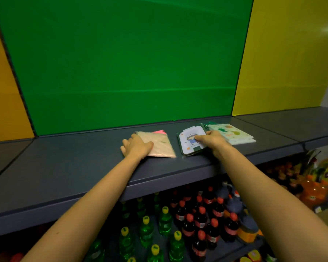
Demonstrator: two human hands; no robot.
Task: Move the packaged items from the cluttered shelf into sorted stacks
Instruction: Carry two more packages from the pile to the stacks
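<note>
Three flat packets lie on the dark grey shelf [68,167]. A beige packet [162,145] with a pink corner lies in the middle, and my left hand [135,146] rests flat on its left edge. To the right sits a white packet with a cartoon figure [187,142] in a dark green sleeve; my right hand [212,141] holds its right side, thumb on top. Further right lies a pale green patterned packet stack [233,134], touching the back of my right hand.
Behind the shelf stands a green back panel [121,63] with yellow panels either side. Below the shelf's front edge are several green bottles [146,231], red-capped cola bottles [201,220] and orange bottles [314,191].
</note>
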